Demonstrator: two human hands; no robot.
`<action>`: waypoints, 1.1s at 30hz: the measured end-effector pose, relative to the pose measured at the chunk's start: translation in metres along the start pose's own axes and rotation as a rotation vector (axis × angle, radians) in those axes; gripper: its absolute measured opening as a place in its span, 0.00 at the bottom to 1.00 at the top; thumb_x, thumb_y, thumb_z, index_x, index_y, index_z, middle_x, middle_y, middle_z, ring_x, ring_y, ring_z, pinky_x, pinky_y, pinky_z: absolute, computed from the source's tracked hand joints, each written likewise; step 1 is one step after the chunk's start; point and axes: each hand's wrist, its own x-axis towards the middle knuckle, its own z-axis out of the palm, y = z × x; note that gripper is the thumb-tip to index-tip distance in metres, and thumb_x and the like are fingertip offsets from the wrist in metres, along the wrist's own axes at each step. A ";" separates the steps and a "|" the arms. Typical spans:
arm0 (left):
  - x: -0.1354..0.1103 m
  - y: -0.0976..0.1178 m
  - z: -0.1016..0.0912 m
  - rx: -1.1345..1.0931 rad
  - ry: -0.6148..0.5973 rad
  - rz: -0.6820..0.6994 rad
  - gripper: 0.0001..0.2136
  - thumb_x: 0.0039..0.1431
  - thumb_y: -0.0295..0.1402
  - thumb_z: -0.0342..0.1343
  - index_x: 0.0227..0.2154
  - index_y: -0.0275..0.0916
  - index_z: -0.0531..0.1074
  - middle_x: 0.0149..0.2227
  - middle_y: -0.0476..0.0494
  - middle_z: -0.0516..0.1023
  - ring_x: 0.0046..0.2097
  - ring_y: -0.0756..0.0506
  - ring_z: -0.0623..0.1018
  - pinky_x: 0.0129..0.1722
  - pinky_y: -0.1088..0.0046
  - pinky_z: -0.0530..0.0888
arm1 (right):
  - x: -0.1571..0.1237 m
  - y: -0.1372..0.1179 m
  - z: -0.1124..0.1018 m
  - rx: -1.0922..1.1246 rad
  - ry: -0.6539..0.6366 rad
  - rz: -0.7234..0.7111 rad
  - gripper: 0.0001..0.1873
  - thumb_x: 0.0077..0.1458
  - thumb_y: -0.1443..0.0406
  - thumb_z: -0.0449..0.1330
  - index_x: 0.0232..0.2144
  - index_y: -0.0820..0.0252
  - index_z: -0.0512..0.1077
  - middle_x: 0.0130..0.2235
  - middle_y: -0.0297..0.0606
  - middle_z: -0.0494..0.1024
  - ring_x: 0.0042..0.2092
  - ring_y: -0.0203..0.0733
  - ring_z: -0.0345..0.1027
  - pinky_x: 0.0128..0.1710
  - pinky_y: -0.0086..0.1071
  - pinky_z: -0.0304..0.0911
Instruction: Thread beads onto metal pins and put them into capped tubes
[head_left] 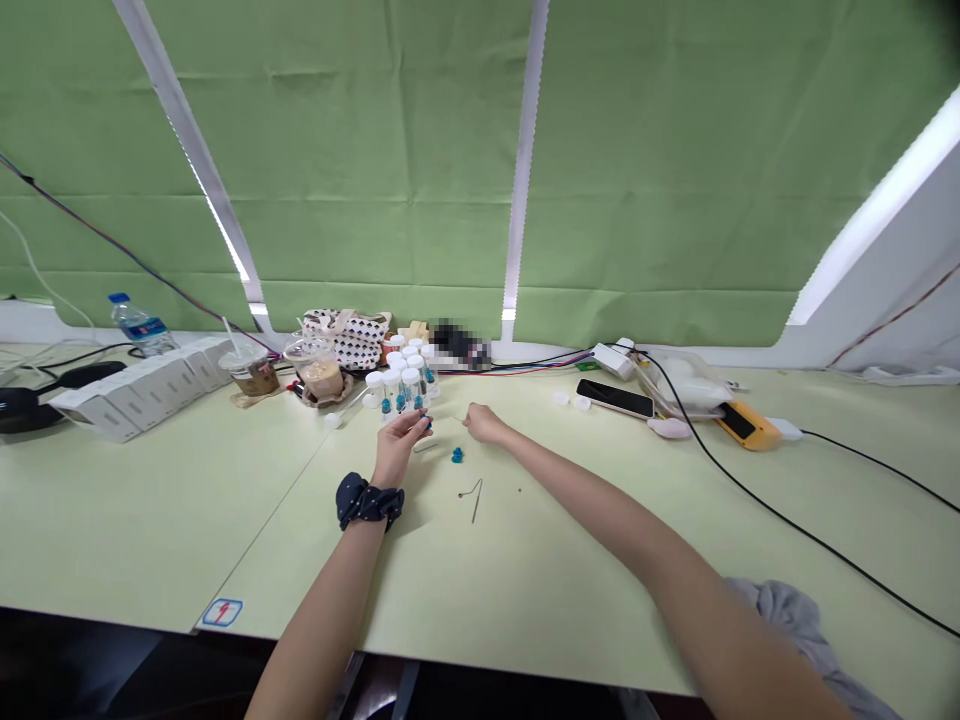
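My left hand point(403, 436), with a dark scrunchie on its wrist, is raised off the pale table point(525, 560) and pinches a small blue piece at its fingertips. My right hand point(482, 423) rests on the table with fingers curled; whether it holds anything is too small to see. A second small blue piece point(457, 456) lies between the hands. A thin bent metal wire point(475, 495) lies just in front of it. Several clear vials with white caps point(403, 382) stand just beyond my left hand, some with blue contents.
At the left stand a row of white boxes point(139, 390), a water bottle point(139, 325), two plastic drink cups point(253, 372) and a patterned pouch point(352, 335). A phone point(615, 398), an orange device point(746, 425) and black cables point(787, 515) lie at the right. Grey cloth point(802, 620) sits near my right arm.
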 end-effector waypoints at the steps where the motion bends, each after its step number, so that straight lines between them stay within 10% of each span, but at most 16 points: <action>1: 0.000 -0.001 0.001 -0.002 -0.002 0.002 0.22 0.42 0.40 0.63 0.39 0.32 0.74 0.37 0.38 0.78 0.38 0.44 0.76 0.41 0.61 0.74 | -0.009 0.007 -0.007 0.012 0.008 -0.025 0.07 0.51 0.70 0.56 0.35 0.66 0.71 0.39 0.47 0.73 0.39 0.41 0.67 0.34 0.28 0.59; 12: 0.001 -0.005 0.004 0.020 0.008 0.003 0.21 0.41 0.39 0.64 0.38 0.33 0.74 0.39 0.38 0.77 0.38 0.45 0.76 0.39 0.64 0.74 | -0.150 0.078 -0.002 0.305 0.008 -0.060 0.17 0.51 0.71 0.52 0.43 0.66 0.70 0.31 0.39 0.75 0.18 0.31 0.66 0.23 0.28 0.62; 33: 0.001 -0.009 0.003 0.063 -0.033 0.023 0.19 0.43 0.37 0.63 0.38 0.33 0.74 0.40 0.38 0.77 0.36 0.46 0.76 0.39 0.64 0.75 | -0.156 0.073 0.010 0.368 0.014 0.040 0.17 0.48 0.72 0.52 0.41 0.67 0.69 0.21 0.31 0.72 0.16 0.30 0.64 0.22 0.24 0.63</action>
